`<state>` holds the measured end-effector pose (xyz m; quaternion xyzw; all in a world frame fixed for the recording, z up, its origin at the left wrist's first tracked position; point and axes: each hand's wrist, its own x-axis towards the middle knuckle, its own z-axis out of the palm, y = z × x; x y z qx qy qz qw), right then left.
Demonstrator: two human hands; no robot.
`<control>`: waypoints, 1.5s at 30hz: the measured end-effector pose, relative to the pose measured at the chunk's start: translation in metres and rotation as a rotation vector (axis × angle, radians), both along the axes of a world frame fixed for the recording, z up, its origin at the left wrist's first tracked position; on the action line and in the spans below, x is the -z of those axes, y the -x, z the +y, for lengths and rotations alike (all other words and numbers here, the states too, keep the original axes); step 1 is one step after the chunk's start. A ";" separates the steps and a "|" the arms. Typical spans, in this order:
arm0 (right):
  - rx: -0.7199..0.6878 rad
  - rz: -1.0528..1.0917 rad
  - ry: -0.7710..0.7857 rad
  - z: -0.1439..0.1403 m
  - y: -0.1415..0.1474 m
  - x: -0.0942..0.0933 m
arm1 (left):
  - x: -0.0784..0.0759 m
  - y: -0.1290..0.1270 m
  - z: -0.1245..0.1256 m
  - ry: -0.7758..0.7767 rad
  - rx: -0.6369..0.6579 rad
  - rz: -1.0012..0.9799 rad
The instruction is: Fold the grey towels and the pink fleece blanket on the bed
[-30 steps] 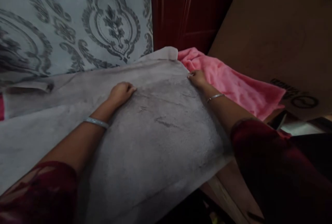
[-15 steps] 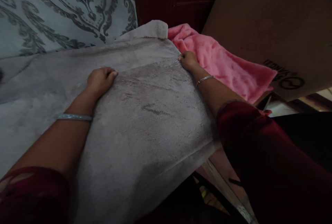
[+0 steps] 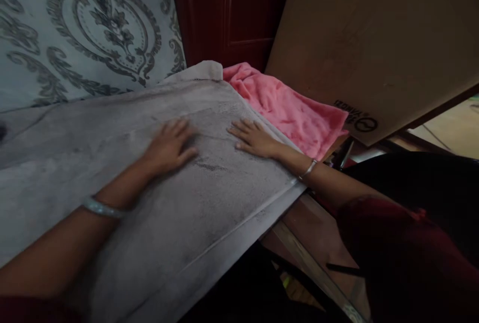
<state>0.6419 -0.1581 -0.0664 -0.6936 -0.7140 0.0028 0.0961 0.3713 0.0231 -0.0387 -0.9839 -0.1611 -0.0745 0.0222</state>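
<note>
**Grey cloth beneath two flattened hands**

From my remote view, the grey cloth lies directly under both hands, its long axis running left to right beside the patterned wall. The left hand is over the middle of the visible stretch, thumb held away from the fingers. The right hand rests palm down to its right, fingers parted and pinching nothing. Of the two, the right is nearer the cloth's right edge, which slants from the far corner toward the near side and passes beneath the right forearm. Along that edge I see the pink cloth, crumpled, in front of the red door and the box. A pale flap stands up at the far corner.

The left end of the grey cloth is cut off by the frame, and whatever supports it is hidden. Blur covers the left fingertips; I cannot tell how firmly they press. The near edge borders deep shadow, and I cannot identify the black shape at right.
</note>
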 end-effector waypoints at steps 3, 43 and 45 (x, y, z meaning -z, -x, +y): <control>-0.037 0.024 0.046 -0.033 0.005 0.005 | 0.014 -0.005 -0.068 0.088 0.215 0.102; 0.052 0.242 -0.272 -0.171 0.025 0.027 | 0.000 0.036 -0.192 0.251 0.246 -0.059; 0.046 0.228 -0.279 -0.175 0.026 0.027 | 0.000 0.031 -0.194 0.217 0.249 -0.053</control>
